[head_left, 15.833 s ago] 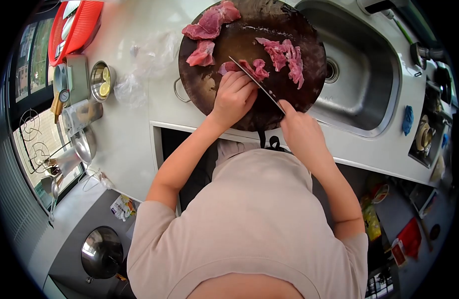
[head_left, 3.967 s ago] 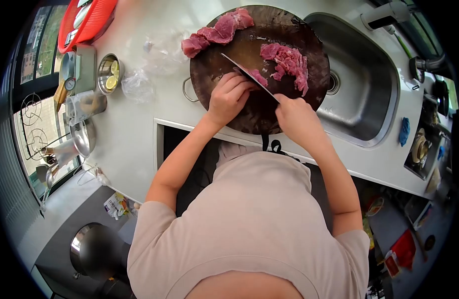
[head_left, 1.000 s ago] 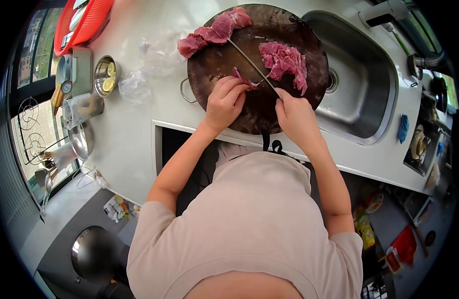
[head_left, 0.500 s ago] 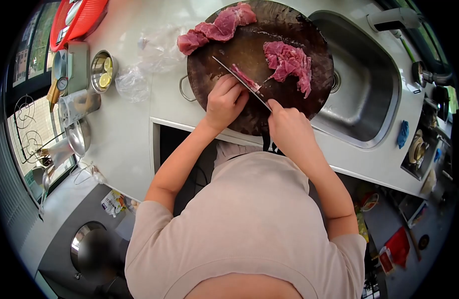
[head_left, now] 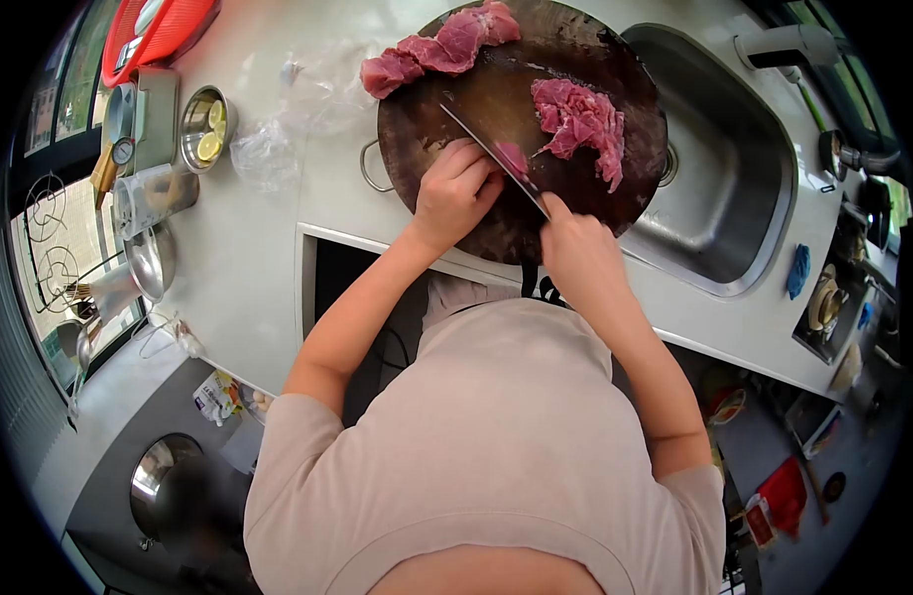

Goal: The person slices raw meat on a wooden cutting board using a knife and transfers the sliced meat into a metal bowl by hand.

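Observation:
My right hand is wrapped round the handle of a kitchen knife, whose blade slants up and left across a round wooden cutting board. Close against the blade's left side, my left hand has its fingers curled down on a piece of raw meat, mostly hidden under them. On the blade's other side lies a small meat slice. A pile of cut meat sits on the board's right half. A long chunk of meat lies along the top left edge, partly overhanging it.
Right of the board is a steel sink with a faucet. To the left are clear plastic bags, a steel bowl with lemon slices and a red basket. The counter's front edge runs before my body.
The meat strip beside the blade now shows as a small, broader slice. Both hands and the knife have shifted slightly right in the view; the whole scene has also shifted a little.

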`<state>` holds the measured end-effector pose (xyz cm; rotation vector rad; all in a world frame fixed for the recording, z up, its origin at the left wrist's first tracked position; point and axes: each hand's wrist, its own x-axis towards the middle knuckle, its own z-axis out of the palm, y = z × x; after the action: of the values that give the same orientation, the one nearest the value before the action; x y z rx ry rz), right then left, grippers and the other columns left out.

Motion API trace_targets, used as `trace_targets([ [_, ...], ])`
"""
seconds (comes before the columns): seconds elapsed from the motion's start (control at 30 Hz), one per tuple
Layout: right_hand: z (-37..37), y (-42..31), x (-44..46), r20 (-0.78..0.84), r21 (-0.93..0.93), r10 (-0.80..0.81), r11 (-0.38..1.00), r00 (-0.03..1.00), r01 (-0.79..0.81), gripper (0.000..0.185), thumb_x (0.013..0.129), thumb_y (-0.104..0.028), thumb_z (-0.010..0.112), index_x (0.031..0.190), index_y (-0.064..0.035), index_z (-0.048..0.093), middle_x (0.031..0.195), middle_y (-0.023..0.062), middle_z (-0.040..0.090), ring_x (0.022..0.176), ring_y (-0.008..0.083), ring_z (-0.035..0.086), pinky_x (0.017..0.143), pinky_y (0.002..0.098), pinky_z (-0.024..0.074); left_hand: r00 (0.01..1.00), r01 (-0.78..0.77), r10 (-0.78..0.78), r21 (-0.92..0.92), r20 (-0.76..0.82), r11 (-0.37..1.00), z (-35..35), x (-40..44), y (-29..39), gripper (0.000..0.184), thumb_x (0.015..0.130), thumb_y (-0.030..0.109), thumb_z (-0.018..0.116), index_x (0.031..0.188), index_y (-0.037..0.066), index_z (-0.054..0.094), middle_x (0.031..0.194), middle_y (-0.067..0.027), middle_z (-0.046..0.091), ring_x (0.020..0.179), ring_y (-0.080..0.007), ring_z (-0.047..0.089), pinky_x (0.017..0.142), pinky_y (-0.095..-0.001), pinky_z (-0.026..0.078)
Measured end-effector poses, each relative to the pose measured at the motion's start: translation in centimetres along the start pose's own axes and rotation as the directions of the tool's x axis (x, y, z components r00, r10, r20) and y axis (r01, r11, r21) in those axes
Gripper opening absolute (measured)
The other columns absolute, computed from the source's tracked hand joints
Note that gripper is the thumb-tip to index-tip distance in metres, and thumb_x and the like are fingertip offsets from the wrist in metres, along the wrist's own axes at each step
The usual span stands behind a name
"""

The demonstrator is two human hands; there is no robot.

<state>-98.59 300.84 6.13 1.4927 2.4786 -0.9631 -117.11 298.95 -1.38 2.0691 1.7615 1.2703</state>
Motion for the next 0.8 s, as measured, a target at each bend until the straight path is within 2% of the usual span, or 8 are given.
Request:
trace_targets([
  [0.1,1.0,-2.6,4.6,-0.102,-0.032,-0.084,0.996,0.991,0.081,0.013,0.089,-0.007,0.052,0.096,0.0028,0.058,0.075,0.0242,0.068,0.068,0.0429,0.069,0.058,0.0495,0.0573,1.0,-0.002,0.002,-0.011,0.018,1.0,0.1,-0.3,-0.2,0.02,0.069,-0.002,0.071,0.089,0.002,0.069,0.097,-0.0101,0.067,0.093,-0.0302,0.064,0.08,-0.0383,0.053],
  [0.3,-1.2,2.6,0.6,0.027,0.172,-0.006,0.985,1.0,0.001,0.02,0.09,-0.012,0.052,0.098,0.0014,0.065,0.083,0.0269,0.068,0.084,0.0472,0.066,0.079,0.0536,0.0538,1.0,-0.013,0.013,-0.026,0.007,1.0,0.0,-0.4,0.1,0.018,0.071,-0.003,0.072,0.088,0.003,0.069,0.095,-0.0089,0.067,0.093,-0.0292,0.064,0.083,-0.0381,0.052],
  [0.37,-3.4,4.7,-1.2,0.159,0.272,0.003,0.961,0.987,-0.047,0.024,0.09,-0.011,0.053,0.104,0.0033,0.066,0.078,0.0288,0.063,0.083,0.0463,0.063,0.077,0.0522,0.0483,1.0,-0.005,0.005,-0.039,-0.005,0.999,-0.1,-0.5,-0.1,0.018,0.071,-0.004,0.073,0.088,0.003,0.069,0.095,-0.0089,0.067,0.092,-0.029,0.064,0.084,-0.0381,0.052],
  [0.43,-4.2,5.9,-2.6,0.149,0.278,0.112,0.949,0.982,-0.15,0.026,0.091,-0.011,0.053,0.107,0.0049,0.065,0.077,0.0285,0.062,0.08,0.0458,0.063,0.073,0.0519,0.0469,1.0,-0.008,0.008,-0.056,-0.006,0.998,-0.1,-0.6,-0.2,0.017,0.072,-0.004,0.073,0.088,0.003,0.069,0.095,-0.0086,0.067,0.092,-0.0286,0.064,0.084,-0.0381,0.052],
  [0.53,-4.4,5.1,-3.7,-0.141,0.265,0.179,0.955,0.974,-0.137,0.024,0.092,-0.011,0.053,0.105,0.0058,0.064,0.074,0.0264,0.062,0.077,0.0446,0.063,0.072,0.0513,0.0477,1.0,-0.026,0.026,-0.032,-0.003,0.999,-0.2,-0.6,-0.2,0.018,0.072,-0.004,0.073,0.088,0.003,0.069,0.095,-0.0092,0.067,0.092,-0.0287,0.064,0.083,-0.0379,0.052],
  [0.63,-3.4,3.6,-4.3,-0.24,0.247,0.08,0.969,0.967,-0.019,0.025,0.093,-0.011,0.053,0.11,0.004,0.062,0.073,0.0237,0.064,0.074,0.043,0.064,0.07,0.0502,0.0496,0.998,-0.026,0.022,-0.063,-0.065,0.998,-0.4,-1.0,0.1,0.019,0.071,-0.006,0.073,0.089,0.001,0.069,0.096,-0.0106,0.067,0.093,-0.0301,0.064,0.082,-0.0383,0.052],
  [0.73,-1.9,2.4,-4.2,-0.059,0.088,-0.065,0.994,0.996,0.07,0.025,0.092,-0.01,0.054,0.114,0.0013,0.061,0.072,0.0212,0.066,0.07,0.0411,0.066,0.066,0.0496,0.0518,0.997,-0.066,0.066,0.004,-0.033,0.998,-0.6,-0.8,0.2,0.021,0.071,-0.005,0.069,0.091,0.002,0.067,0.096,-0.011,0.065,0.094,-0.031,0.063,0.083,-0.0389,0.053],
  [0.8,-1.6,2.4,-4.0,-0.012,0.035,-0.056,0.998,0.998,0.056,0.025,0.091,-0.008,0.054,0.114,0.0003,0.06,0.072,0.0203,0.067,0.069,0.0402,0.066,0.065,0.0497,0.0525,0.999,-0.045,0.045,0.004,-0.023,0.999,-0.3,-1.1,-0.1,0.022,0.07,-0.005,0.069,0.091,0.002,0.067,0.097,-0.0116,0.065,0.095,-0.0316,0.063,0.083,-0.0393,0.053],
])
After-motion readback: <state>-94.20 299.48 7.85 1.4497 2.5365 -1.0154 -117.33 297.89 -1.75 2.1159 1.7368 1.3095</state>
